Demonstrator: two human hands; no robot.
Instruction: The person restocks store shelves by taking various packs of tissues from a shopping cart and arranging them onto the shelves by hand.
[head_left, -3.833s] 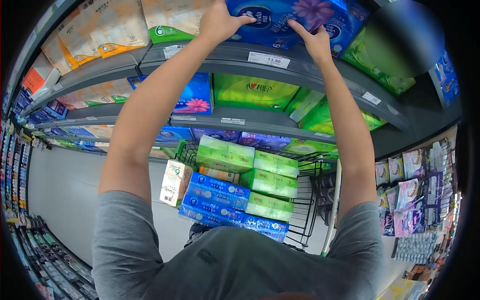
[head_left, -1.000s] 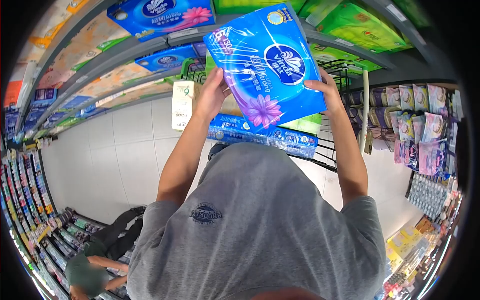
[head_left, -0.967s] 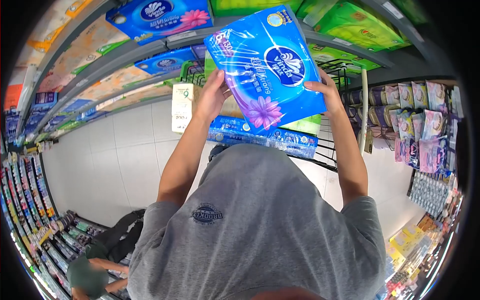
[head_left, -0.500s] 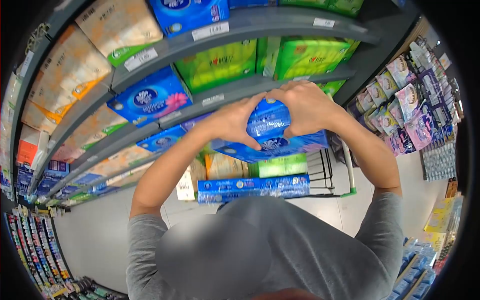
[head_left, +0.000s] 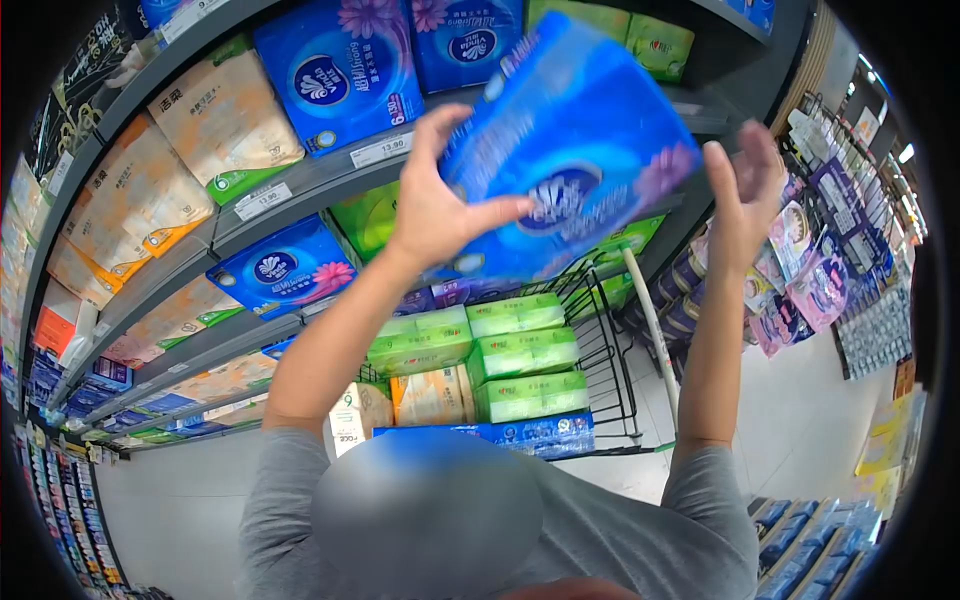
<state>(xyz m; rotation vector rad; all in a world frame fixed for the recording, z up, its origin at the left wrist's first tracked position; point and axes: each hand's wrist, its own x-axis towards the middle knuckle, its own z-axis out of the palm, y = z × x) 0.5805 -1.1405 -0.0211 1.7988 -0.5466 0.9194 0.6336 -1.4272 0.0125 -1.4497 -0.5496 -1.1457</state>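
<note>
A large blue pack of tissues (head_left: 575,130), blurred by motion, is held tilted in front of the shelves and above the cart. My left hand (head_left: 440,200) grips its left side, with the thumb lying across the printed front. Beside the pack's right corner is my right hand (head_left: 742,195), thumb and fingers apart; whether the thumb tip brushes the corner I cannot tell. Below, the wire shopping cart (head_left: 622,400) holds several green tissue packs (head_left: 528,352), an orange-and-cream pack (head_left: 432,396) and a blue pack (head_left: 540,434) along its near side.
Curved grey shelves (head_left: 330,170) run along the left and far side. They carry cream packs (head_left: 225,115) and blue tissue packs (head_left: 340,75). A rack of hanging packets (head_left: 815,250) stands at the right. The cart's pale upright bar (head_left: 650,320) rises near my right forearm.
The blue tissue pack has been raised from over the cart and turned so its broad front shows. My right hand has come off it to the right, while my left keeps hold.
</note>
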